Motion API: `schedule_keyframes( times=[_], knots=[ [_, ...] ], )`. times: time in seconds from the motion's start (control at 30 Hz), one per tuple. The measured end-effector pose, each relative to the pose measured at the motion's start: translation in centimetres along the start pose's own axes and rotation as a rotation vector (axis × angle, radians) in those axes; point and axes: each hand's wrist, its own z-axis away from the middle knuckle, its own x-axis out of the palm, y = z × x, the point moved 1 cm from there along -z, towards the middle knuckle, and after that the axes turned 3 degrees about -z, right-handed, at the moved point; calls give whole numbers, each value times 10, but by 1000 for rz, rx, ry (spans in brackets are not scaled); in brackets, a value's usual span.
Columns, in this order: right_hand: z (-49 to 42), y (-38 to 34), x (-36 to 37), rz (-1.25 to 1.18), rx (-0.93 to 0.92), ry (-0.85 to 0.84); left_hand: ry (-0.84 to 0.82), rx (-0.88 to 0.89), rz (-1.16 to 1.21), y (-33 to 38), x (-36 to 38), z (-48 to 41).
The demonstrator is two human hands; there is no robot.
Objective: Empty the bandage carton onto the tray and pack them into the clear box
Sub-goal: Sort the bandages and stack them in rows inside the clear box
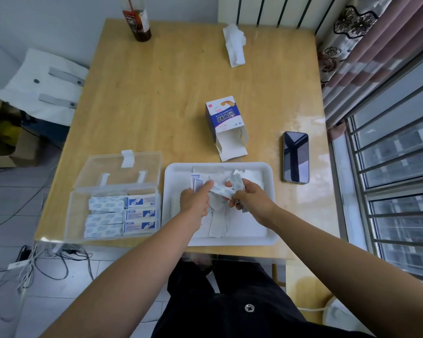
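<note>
Two hands meet over the white tray (270, 175), which sits at the near edge of the bench (156, 93). The left hand (195, 200) and the right hand (250, 198) each pinch one end of a small bundle of bandages (220, 190), fingers curled round the wrapped strips. More strips lie loose and overlapping on the tray floor beneath.

Just left of the tray stands the clear box (77, 215), its hinged lid (112, 167) thrown back. Inside, packed bandages (122, 214) lie in two neat columns that cover most of the floor, with a bare band along the left wall.

Beyond the tray the bandage carton (224, 120) lies on its side, open flaps toward the tray. No strip shows in its mouth, so the emptying step is judged complete. A phone (296, 157) lies to the right, apart from the tray. At the far edge are a crumpled tissue (235, 45) and a dark bottle (138, 23).

Progress: packing appears past its midpoint. Left to do: square the bundle in hand, lay it in the box, and gather the loose remainder likewise.
</note>
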Motion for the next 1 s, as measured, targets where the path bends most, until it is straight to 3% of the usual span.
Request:
schedule_keyframes(
  times=[0.13,0.23,0.4,0.47,0.63,0.77,0.87,0.93,1.0],
  knots=[
    [5,0,0,-86,83,-253,-130,187,-221,3,5,7],
    [5,1,2,-72,118,-342,-211,179,-248,1,4,10],
    [-1,4,4,121,102,-42,-290,-17,98,-1,-6,10],
    [1,6,4,280,77,67,-294,-26,105,-3,-12,11],
    [0,13,8,588,-46,166,-358,40,-54,-8,-23,13],
    [1,7,5,762,-211,288,-410,132,-396,-8,-26,16],
    [10,-2,13,587,-398,129,-463,226,-635,-7,-23,17],
    [14,-5,20,574,-375,-38,-480,271,-727,-5,-22,18],
    [13,-6,22,665,-359,-27,-431,284,-734,-6,-23,16]
  ],
)
